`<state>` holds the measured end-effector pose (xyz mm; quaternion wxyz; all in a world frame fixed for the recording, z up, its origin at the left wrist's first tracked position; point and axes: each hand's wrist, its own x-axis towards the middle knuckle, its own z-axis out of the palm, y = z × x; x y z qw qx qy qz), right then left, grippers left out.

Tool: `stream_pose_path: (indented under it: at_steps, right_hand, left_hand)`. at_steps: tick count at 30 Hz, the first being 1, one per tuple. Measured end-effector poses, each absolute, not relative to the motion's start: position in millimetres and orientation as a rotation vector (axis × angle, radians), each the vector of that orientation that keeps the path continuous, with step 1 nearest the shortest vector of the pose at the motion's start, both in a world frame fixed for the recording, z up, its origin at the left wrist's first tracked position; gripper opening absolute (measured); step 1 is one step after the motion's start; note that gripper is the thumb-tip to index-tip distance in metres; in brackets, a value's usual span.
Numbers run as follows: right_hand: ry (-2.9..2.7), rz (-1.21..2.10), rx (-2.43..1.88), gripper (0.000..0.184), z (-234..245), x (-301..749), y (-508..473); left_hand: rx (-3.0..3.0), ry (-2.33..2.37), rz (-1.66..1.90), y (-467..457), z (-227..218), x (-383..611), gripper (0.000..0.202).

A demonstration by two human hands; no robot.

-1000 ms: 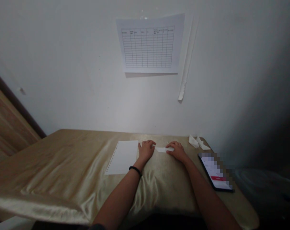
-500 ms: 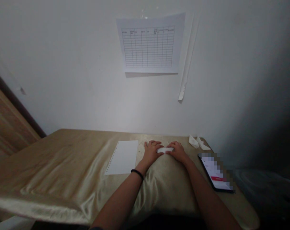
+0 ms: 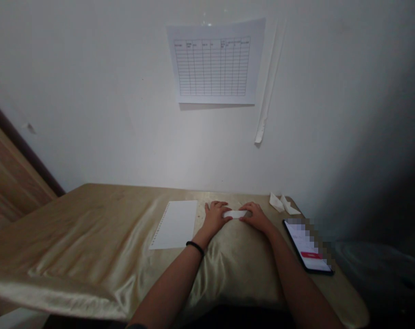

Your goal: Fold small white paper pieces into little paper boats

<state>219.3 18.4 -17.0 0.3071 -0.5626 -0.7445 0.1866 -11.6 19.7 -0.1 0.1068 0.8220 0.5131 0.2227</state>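
Note:
A small folded strip of white paper [image 3: 235, 214] lies on the satin cloth between my hands. My left hand [image 3: 215, 216] grips its left end between thumb and fingers; a black band circles that wrist. At the strip's right end, my right hand [image 3: 256, 215] pinches it the same way. The fingers partly cover both ends of the paper. Left of my left hand rests a white loose-leaf sheet [image 3: 176, 224] with punched holes along its left side.
Folded white paper shapes [image 3: 284, 204] stand at the table's back right corner. A phone [image 3: 310, 249] with a lit screen lies near the right edge. The gold cloth [image 3: 101, 242] is wrinkled on the left. A printed table sheet [image 3: 216, 66] hangs on the wall behind.
My two hands have moved slightly apart along the folded paper, and more of its middle shows. The sheet, paper shapes and phone have stayed in place.

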Motion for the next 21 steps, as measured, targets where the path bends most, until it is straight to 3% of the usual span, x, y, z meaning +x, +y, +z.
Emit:
stream_pose_path:
  at_steps: [11,21]
  right_hand:
    - [-1.941,0.483,-1.449,0.024,-17.6,222.4,21.0]
    - [-1.957,0.264,-1.681,0.033,-20.5,197.8,16.7]
  left_hand:
    - [2.396,1.533,0.681,16.3,3.6,-9.2,0.026]
    - [2.332,1.636,0.627,12.3,6.0,-6.1,0.028]
